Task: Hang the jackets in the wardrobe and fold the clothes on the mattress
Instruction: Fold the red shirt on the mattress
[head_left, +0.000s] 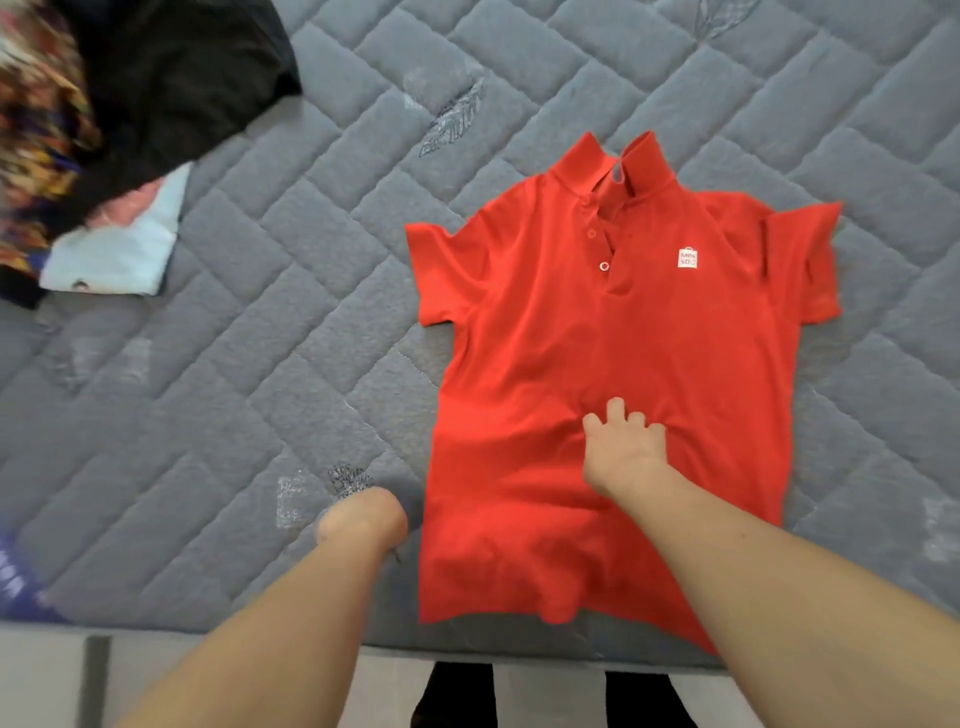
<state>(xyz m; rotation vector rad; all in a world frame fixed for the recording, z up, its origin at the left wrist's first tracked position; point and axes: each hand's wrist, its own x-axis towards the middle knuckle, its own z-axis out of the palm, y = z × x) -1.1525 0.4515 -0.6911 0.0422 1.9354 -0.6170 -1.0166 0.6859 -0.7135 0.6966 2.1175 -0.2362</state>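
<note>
A red polo shirt (613, 364) lies spread face up on the grey quilted mattress (260, 338), collar away from me, a small white logo on its chest. My right hand (623, 447) rests on the lower middle of the shirt with its fingers bent down into the fabric, which puckers slightly around them. My left hand (363, 514) sits at the shirt's lower left edge on the mattress; its fingers are tucked under and hidden, so I cannot tell whether they hold the hem.
A pile of clothes lies at the far left: a black garment (171, 88), a multicoloured patterned one (36, 119) and a pale blue piece (119, 244). A purple item (15, 577) shows at the left edge. The mattress's near edge runs just below the shirt hem.
</note>
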